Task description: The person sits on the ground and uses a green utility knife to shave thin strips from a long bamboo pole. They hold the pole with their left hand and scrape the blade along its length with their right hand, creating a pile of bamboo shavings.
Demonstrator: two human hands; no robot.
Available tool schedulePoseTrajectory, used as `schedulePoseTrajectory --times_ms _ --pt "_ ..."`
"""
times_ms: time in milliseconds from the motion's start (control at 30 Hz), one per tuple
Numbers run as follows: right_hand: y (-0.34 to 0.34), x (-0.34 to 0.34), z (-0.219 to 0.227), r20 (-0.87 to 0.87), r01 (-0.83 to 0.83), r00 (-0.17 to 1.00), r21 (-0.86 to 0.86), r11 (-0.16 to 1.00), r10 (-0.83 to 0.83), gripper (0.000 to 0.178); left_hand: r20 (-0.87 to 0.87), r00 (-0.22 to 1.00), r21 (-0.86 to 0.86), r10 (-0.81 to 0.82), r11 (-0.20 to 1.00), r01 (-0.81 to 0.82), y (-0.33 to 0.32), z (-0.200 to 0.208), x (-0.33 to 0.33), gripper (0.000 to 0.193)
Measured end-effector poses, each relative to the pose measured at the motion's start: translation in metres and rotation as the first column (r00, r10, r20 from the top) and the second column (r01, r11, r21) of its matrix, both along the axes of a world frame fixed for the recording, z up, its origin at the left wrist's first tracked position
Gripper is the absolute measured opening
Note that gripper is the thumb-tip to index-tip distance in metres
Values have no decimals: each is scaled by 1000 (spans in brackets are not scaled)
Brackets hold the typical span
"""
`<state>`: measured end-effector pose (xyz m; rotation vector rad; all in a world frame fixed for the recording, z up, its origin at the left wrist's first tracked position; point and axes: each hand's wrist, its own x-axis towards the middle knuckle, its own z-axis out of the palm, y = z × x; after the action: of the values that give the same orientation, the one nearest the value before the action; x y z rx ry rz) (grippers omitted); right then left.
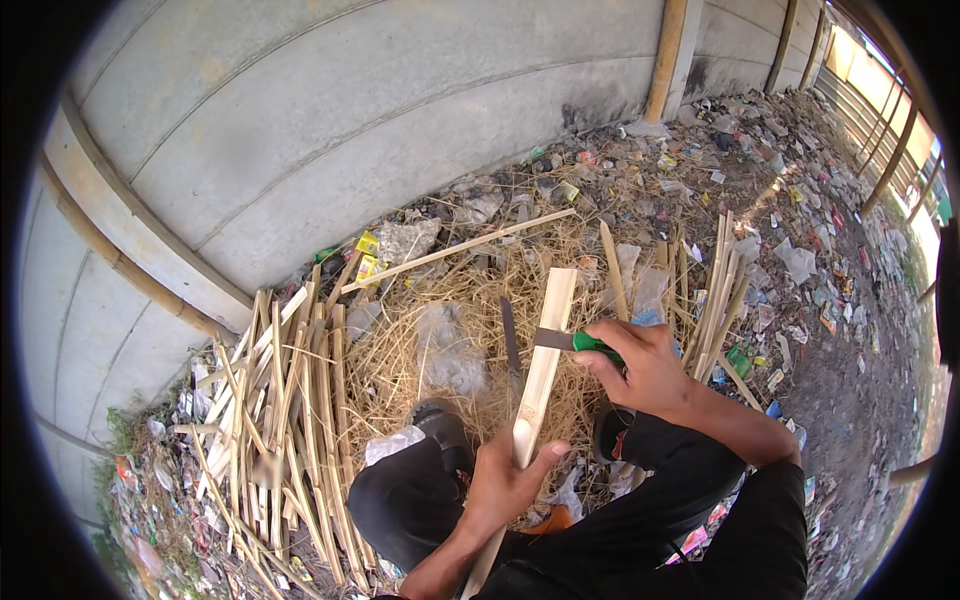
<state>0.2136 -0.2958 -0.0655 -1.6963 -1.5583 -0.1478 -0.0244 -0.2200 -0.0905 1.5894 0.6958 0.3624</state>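
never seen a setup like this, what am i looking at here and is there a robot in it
No robot here: these are a person's bare hands. The single picture comes from a wide fisheye camera on their head, looking down, so straight edges bend.

The left hand grips a long, flat, pale wooden or bamboo strip. The right hand holds a green-handled tool with a flat dark blade, its blade lying across the strip.

On the ground are thin straw-coloured shreds, a pile of pale narrow strips to the left, and scattered litter, beside a grey panelled wall.
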Motion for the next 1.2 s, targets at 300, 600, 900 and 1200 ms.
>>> schedulePoseTrajectory --times_ms 300,600,900,1200 --pt "-11 48 12 -128 264 955 -59 963 -269 24 -29 992 151 -124 980 127 -3 -7 1 59" --pt "-13 -4 -14 44 -141 988 -143 980 149 28 -11 999 102 44 994 -42 14 -5 5 53" --pt "-12 -37 -23 208 -183 952 -194 964 222 31 56 992 252 112 960 -122 19 -4 5 52" --pt "-8 -39 -13 258 -150 946 -180 972 194 28 -31 991 270 130 956 -117 18 3 3 43"
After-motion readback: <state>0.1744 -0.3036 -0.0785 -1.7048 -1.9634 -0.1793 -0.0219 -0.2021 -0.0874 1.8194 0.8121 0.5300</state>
